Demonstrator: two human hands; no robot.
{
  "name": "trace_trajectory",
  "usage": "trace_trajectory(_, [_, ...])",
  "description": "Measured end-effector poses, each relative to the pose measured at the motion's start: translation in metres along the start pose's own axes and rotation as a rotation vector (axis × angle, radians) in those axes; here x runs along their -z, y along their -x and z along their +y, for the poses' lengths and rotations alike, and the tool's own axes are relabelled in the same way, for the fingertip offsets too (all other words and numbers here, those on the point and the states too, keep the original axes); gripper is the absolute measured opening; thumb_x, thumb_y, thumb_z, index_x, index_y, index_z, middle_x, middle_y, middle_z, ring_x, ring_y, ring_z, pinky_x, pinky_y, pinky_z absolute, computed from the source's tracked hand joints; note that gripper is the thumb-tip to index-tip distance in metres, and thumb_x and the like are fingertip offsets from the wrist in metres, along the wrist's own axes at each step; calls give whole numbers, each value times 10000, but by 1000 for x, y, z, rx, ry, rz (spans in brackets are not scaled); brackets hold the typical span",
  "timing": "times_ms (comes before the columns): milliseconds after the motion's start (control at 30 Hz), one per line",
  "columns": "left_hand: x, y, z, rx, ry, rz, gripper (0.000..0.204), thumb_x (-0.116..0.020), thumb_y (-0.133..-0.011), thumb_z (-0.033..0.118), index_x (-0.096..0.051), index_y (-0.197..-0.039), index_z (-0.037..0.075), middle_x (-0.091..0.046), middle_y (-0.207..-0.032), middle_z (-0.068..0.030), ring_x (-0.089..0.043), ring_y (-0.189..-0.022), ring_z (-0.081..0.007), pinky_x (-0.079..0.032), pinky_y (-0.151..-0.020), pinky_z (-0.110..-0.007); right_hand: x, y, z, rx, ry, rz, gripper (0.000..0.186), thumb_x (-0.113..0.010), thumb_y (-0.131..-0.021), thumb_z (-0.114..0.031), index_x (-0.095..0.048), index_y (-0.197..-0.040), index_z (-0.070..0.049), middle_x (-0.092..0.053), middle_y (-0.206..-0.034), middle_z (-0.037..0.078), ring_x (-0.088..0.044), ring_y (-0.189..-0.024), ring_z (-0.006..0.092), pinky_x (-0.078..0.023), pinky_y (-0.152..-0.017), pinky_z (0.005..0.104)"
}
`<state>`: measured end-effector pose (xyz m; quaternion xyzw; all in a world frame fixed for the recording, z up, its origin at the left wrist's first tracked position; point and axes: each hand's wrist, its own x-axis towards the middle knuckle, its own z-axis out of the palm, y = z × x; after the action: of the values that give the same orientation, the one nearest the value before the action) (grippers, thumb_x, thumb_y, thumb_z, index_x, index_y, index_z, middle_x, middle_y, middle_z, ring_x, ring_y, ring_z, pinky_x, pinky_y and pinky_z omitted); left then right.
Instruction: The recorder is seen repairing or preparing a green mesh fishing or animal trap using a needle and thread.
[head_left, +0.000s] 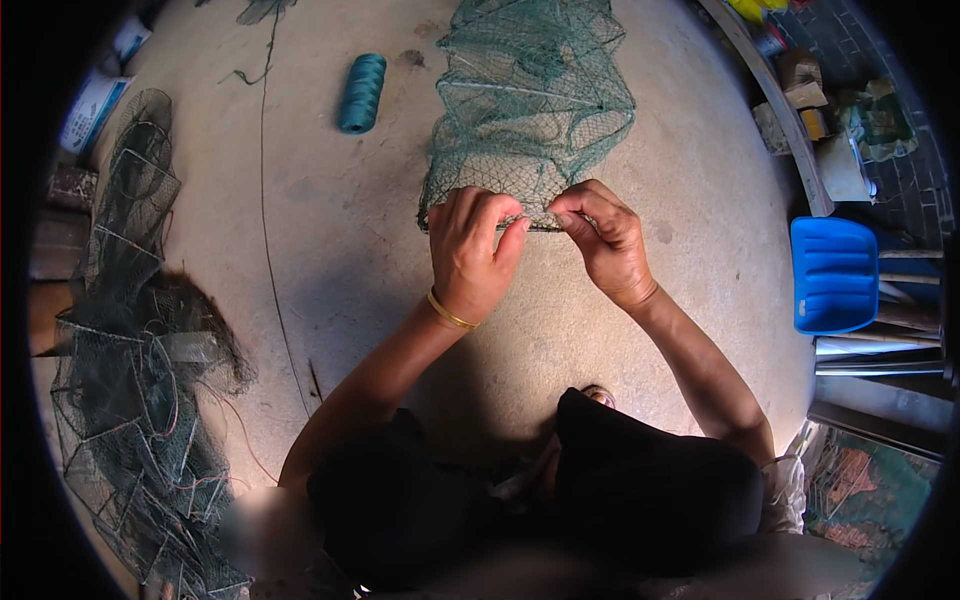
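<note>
A green mesh net trap [535, 95] with stiff cross bars stretches away from me over the concrete floor, its near edge lying between my hands. My left hand [473, 245], with a gold bangle at the wrist, grips that edge, thumb and forefinger pinched together. My right hand [608, 240] pinches the same edge a little to the right, fingertips closed. Whether a thread or tool sits between the fingertips is too small to make out. Beyond my left hand stands a spool of teal twine [362, 93], apart from the net.
Dark folded netting [130, 400] is heaped along the left side, near a white bucket [92, 112]. A thin cord [266, 200] runs down the floor. On the right are a blue plastic chair-like piece [836, 275], a wooden beam [775, 100] and assorted clutter.
</note>
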<state>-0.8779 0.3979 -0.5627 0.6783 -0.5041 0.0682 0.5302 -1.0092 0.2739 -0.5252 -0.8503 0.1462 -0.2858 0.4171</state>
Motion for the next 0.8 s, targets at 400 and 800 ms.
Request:
trace_trajectory(400, [2,-2,-1,-39,-11,28,159,-716,-744,73,-614,-856,121,-567,-829,-21,-577,-811,-246,-393,-729,-385,8,4,-2,106,38,-69,125,-676,-845,37,-691,-955,-21,-641,-887,76,-646,-834,202,-532,-722,300])
trace_trajectory(800, [3,-6,1,-39,20,34,148,-708,-741,35,-625,-841,105,-583,-811,-13,-581,-777,-224,-406,-715,-363,10,5,-8,-26,-114,-97,105,-678,-848,34,-702,-939,-14,-643,-882,74,-638,-822,190,-512,-730,283])
